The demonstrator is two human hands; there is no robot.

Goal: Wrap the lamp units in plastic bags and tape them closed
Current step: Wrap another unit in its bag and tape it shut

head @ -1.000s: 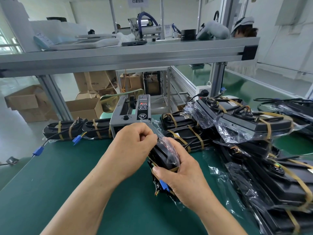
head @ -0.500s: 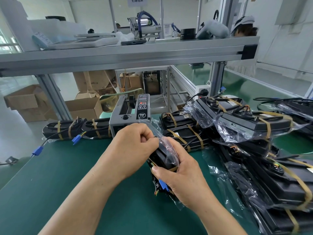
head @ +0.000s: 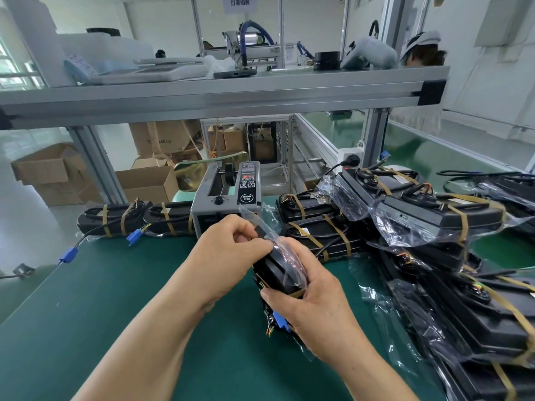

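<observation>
Wrinkles run through the thin, glossy plastic bag (head: 291,257) drawn over the far end of a black, hard-shelled lamp unit (head: 273,272), which sits near the middle of the scene over the flat green mat (head: 115,314). The left hand (head: 228,253) has its fingers curled and pinches the bag's loose flap at the top of the unit. The right hand (head: 315,308) wraps around the unit from the near right side, its thumb lying across a tan band; a small blue connector (head: 279,319) and thin coloured wires show beneath the thumb.

Just beyond the hands stands a boxy grey tape machine (head: 228,198) with a black control strip and a round knob. To its left lie long black units (head: 115,218) bound with tan bands, trailing wires with blue plugs (head: 68,254). On the right, bagged units (head: 434,215) are heaped together, their film creased and shiny. A ribbed aluminium shelf (head: 202,96) spans the far side, with brown cardboard boxes (head: 52,172) on the floor behind.
</observation>
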